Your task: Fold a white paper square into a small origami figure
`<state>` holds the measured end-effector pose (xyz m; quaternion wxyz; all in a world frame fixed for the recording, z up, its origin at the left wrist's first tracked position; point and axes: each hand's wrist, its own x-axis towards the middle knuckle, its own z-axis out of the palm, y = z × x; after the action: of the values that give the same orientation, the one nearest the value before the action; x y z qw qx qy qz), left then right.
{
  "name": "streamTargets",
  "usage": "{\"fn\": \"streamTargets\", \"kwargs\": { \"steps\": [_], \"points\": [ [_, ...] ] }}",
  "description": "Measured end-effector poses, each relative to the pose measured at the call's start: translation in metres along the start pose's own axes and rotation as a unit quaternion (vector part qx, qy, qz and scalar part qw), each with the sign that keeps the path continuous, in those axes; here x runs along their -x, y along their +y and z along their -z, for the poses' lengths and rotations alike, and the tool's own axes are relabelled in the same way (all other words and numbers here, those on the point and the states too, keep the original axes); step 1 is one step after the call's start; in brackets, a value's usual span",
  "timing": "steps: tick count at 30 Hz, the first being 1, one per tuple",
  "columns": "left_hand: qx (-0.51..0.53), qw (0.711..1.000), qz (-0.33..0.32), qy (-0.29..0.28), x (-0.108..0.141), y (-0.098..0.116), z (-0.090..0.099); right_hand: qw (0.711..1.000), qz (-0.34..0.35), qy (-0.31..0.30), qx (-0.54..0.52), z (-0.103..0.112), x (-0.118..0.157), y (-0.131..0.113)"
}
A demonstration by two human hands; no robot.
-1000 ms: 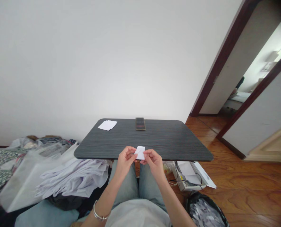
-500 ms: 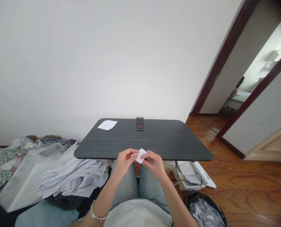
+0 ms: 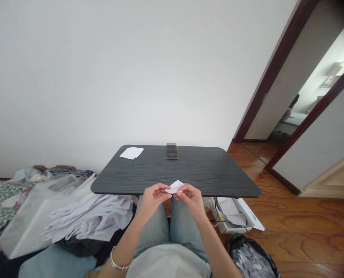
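Observation:
A small folded piece of white paper (image 3: 175, 187) is pinched between both hands at the near edge of the dark table (image 3: 149, 172). My left hand (image 3: 154, 197) grips its left corner between thumb and fingers. On the right corner, my right hand (image 3: 191, 197) holds it the same way. The paper's upper part rises to a point, and a fold runs across its lower side. Fingertips hide both of its side corners. White paper sheets (image 3: 131, 153) lie in a loose stack at the table's far left.
A phone (image 3: 172, 151) lies at the table's back edge by the wall. White cloth (image 3: 93, 218) is heaped at lower left. Under the table's right side is a white box (image 3: 232, 226) with cables; near it stands a black bag (image 3: 254, 256) of paper scraps.
The paper has gone from a flat diamond to a lower, wider shape with its bottom corner folded up. Both hands have shifted only slightly.

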<state>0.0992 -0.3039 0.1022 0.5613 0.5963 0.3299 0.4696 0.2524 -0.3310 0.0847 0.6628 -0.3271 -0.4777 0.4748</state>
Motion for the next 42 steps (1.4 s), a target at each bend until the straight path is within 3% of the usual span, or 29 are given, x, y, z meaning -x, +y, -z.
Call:
{"fn": "streamTargets", "kwargs": {
  "steps": [7, 14, 26, 42],
  "points": [
    [-0.107, 0.986, -0.124, 0.024, -0.002, 0.000, 0.004, 1.000, -0.012, -0.014, -0.022, -0.002, -0.001, 0.003],
    [-0.177, 0.966, -0.183, 0.041, -0.001, 0.001, 0.002, 1.000, -0.020, -0.003, -0.015, -0.006, 0.002, -0.001],
    [-0.204, 0.956, -0.186, 0.100, 0.003, 0.004, 0.000, 0.997, -0.069, 0.021, -0.019, -0.007, 0.005, -0.006],
    [-0.177, 0.971, -0.147, 0.066, 0.004, 0.005, -0.007, 0.995, -0.037, 0.089, 0.012, -0.010, 0.006, -0.011]
  ]
}}
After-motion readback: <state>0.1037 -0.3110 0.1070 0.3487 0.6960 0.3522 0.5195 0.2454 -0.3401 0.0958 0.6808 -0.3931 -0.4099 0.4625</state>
